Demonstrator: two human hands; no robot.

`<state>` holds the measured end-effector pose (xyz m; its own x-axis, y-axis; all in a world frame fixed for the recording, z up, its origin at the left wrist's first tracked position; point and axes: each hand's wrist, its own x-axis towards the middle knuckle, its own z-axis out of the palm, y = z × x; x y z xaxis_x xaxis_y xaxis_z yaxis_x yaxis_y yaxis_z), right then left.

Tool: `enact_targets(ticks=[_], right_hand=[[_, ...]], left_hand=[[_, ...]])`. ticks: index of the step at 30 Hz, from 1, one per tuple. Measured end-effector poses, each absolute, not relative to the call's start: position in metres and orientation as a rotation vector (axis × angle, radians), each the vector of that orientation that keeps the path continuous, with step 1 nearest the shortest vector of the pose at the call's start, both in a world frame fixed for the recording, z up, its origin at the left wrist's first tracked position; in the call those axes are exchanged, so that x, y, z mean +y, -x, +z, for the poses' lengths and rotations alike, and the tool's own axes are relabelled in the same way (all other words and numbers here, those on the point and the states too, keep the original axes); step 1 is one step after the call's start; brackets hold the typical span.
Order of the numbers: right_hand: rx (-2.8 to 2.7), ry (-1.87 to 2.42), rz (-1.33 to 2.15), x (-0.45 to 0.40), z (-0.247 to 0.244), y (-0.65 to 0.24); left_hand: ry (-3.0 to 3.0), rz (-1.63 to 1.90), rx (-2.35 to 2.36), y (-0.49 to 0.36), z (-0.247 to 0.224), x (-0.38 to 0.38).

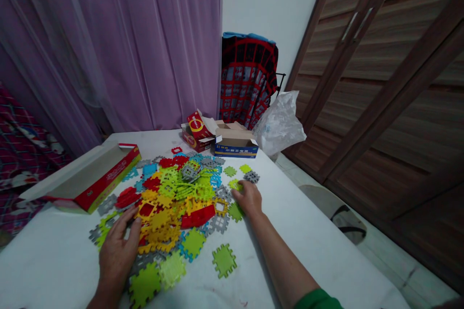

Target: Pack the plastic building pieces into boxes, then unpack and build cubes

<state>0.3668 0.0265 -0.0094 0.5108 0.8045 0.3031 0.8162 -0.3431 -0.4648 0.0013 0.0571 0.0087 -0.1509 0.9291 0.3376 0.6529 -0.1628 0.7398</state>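
Observation:
A heap of interlocking plastic tiles with notched edges, in yellow, red, lime green, grey and blue, spreads over the white table. My left hand (118,246) is at the heap's left edge, thumb and fingers apart, beside the yellow tiles (159,222). Nothing shows in its grasp. On the right side of the heap, my right hand (250,198) has its thumb and forefinger on a small green tile (235,184), partly covered by the fingers. Just below that hand lies another green tile (236,212). A grey tile (251,177) is just beyond its knuckles.
An open red and green box (108,178) lies at the left. A blue box (236,148) and a red box (197,130) stand at the table's far end, beside a clear plastic bag (279,125). A loose green tile (224,260) lies on the near tabletop.

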Motion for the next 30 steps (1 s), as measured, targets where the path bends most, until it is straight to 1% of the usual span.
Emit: enact_targets(ticks=[4, 9, 12, 15, 20, 26, 30], right_hand=[[-1.383, 2.147, -0.079, 0.03, -0.017, -0.367], [-1.313, 1.927, -0.114, 0.025, -0.023, -0.369], [-1.446, 1.806, -0.095, 0.021, -0.018, -0.362], [-1.588, 1.83, -0.022, 0.019, -0.008, -0.351], [-1.657, 1.933, 0.113, 0.022, -0.001, -0.344], [-1.473, 1.885, 0.207, 0.028, -0.006, -0.343], [-1.261, 1.792, 0.35, 0.028, -0.007, -0.347]], left_hand=[[-1.794, 1.226, 1.788, -0.001, 0.006, 0.058], [-1.81, 1.243, 1.794, 0.0, 0.002, 0.06], [-1.822, 1.253, 1.781, 0.0, 0.002, 0.06], [-1.83, 1.258, 1.772, 0.0, 0.003, 0.059], [-1.817, 1.274, 1.769, 0.001, 0.002, 0.059], [-1.831, 1.256, 1.776, 0.002, 0.0, 0.06], [-1.811, 1.252, 1.786, 0.001, 0.003, 0.059]])
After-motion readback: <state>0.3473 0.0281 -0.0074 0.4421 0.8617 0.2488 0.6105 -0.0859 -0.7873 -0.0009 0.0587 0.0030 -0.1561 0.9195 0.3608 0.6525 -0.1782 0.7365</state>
